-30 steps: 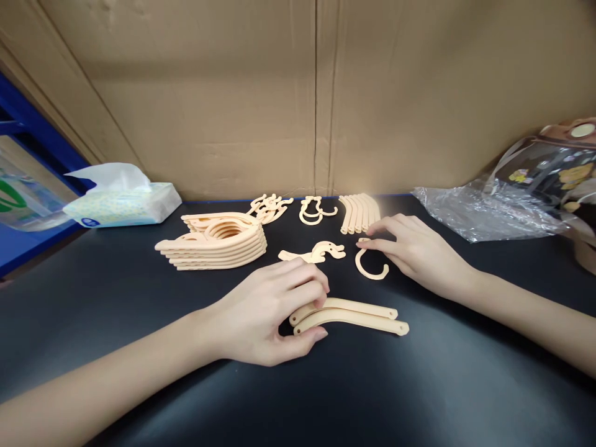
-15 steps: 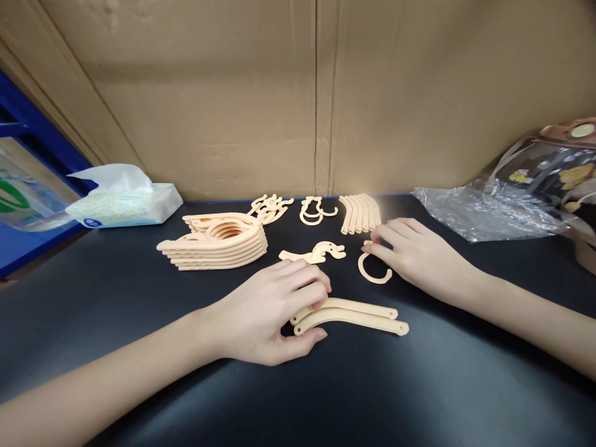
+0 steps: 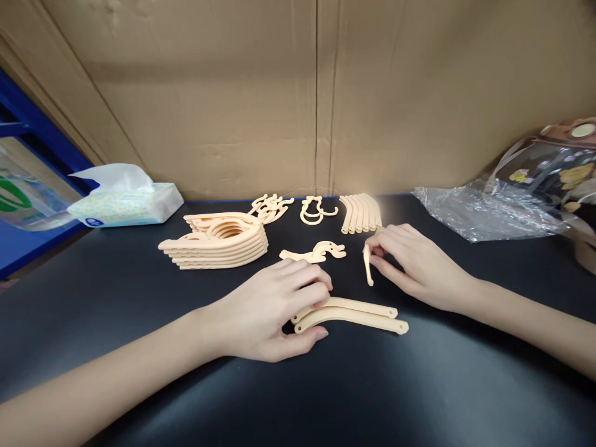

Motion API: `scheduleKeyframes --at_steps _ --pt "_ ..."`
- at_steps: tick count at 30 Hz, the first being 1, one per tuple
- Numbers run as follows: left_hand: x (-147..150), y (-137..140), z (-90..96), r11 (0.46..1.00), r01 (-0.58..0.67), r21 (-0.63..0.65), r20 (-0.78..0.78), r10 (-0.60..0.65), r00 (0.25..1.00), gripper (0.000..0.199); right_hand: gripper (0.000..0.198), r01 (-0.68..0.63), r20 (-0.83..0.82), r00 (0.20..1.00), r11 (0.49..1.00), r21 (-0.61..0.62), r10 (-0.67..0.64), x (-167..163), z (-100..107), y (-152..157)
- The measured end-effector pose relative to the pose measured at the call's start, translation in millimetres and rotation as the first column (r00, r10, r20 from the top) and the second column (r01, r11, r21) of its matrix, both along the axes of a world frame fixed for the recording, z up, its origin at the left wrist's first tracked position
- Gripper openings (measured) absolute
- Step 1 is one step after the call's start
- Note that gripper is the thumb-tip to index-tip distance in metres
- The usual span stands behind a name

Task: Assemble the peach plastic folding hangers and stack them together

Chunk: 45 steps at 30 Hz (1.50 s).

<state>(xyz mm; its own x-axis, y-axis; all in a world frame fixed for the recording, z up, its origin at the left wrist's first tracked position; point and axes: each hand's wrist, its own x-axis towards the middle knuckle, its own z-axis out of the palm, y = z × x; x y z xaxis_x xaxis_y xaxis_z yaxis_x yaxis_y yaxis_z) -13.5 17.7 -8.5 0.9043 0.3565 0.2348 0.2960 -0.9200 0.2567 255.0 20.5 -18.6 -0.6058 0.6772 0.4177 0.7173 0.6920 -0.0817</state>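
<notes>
My right hand pinches a cream plastic hook between thumb and fingers; the hook appears nearly edge-on. My left hand rests low over the left ends of two curved hanger arms, its thumb and fingers apart around them. Whether the fingers press on the arms is hard to see. Just beyond the left hand lies a cream piece with a curved, notched end, partly covered by the fingers. Farther back, several matching hanger arms lie side by side, close to the right hand.
A stack of folded cream hangers sits left of centre. Behind it are small loose pieces and more hooks. A tissue pack stands at left; crumpled clear plastic and a bag are at right. Cardboard walls the back.
My right hand has turned the hook from lying flat, with its curve showing, to nearly edge-on. The left hand and the two hanger arms stay in place.
</notes>
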Motion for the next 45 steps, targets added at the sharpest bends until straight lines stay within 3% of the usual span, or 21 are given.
scheduleKeyframes --at_steps 4,10,19,27,45 --pt "0.6 -0.3 0.9 1.000 0.001 -0.006 0.001 -0.001 1.000 0.012 0.011 -0.008 -0.157 0.988 0.990 -0.139 -0.014 -3.1 0.6 -5.1" --pt "1.6 -1.6 1.4 0.999 0.005 -0.045 0.005 -0.005 1.000 0.013 0.010 -0.008 -0.229 0.972 0.967 -0.256 -0.053 -4.3 -3.5 -3.9" --pt "3.2 -2.0 -0.1 0.996 -0.012 -0.091 0.044 0.016 0.999 0.017 0.008 -0.021 -0.228 0.973 0.964 -0.264 -0.041 -1.7 -4.2 -3.5" --pt "7.2 -14.3 2.3 0.982 -0.021 -0.186 0.037 0.029 0.999 0.038 0.006 -0.028 -0.223 0.974 0.959 -0.283 -0.037 -2.1 -2.8 -3.6" --pt "5.3 -18.3 1.1 0.988 -0.021 -0.151 -0.003 0.021 1.000 0.051 0.006 -0.033 -0.227 0.973 0.959 -0.281 -0.033 -2.1 -3.1 -3.6"
